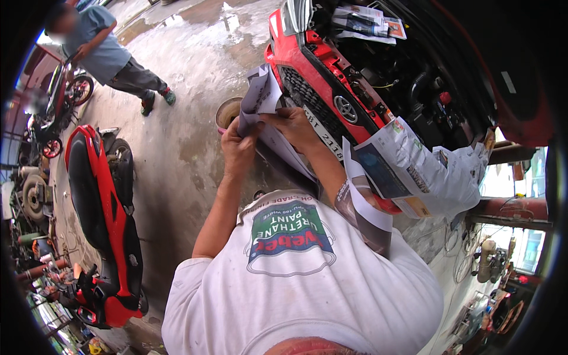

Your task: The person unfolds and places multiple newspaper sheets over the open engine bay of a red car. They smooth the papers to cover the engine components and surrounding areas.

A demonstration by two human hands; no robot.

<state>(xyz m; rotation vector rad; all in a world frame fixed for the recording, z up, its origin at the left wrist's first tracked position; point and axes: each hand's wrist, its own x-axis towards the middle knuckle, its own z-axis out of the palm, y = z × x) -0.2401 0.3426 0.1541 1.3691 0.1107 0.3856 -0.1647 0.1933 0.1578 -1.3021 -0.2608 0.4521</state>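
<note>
The long white-and-grey printed paper sheet (266, 97) is lifted in front of the wearer's chest, just above centre toward 12 o'clock, clear of the car. Largest about it is the red car with a black mesh grille and raised bonnet (313, 74), from 1 to 3 o'clock. At 9 o'clock stands a red-and-black motorcycle with a long seat (112, 225); at 10 o'clock, well apart, a person in a blue-grey shirt and dark trousers (106, 47).

Paper is already in place on parts of the car: a crumpled white-and-blue printed covering (408, 163) over the side edge at 3 o'clock, and loose printed sheets (361, 21) at 1 o'clock by the engine bay. The grille is bare, and the held sheet is yet to be laid on anything.

Its long axis slants from 11 to 5 o'clock; the folded, curled upper end points past the hands toward 11, and the lower part hangs toward 5, behind the right forearm. A curled white-and-brown paper strip (370, 216) lies against that arm at 4 o'clock; whether it joins the sheet I cannot tell. A round, pale-rimmed container (220, 112) sits at 11 o'clock.

The left hand (239, 148) grasps the sheet's near-left edge; the right hand (294, 126) pinches it just beside, thumb and fingers together.
</note>
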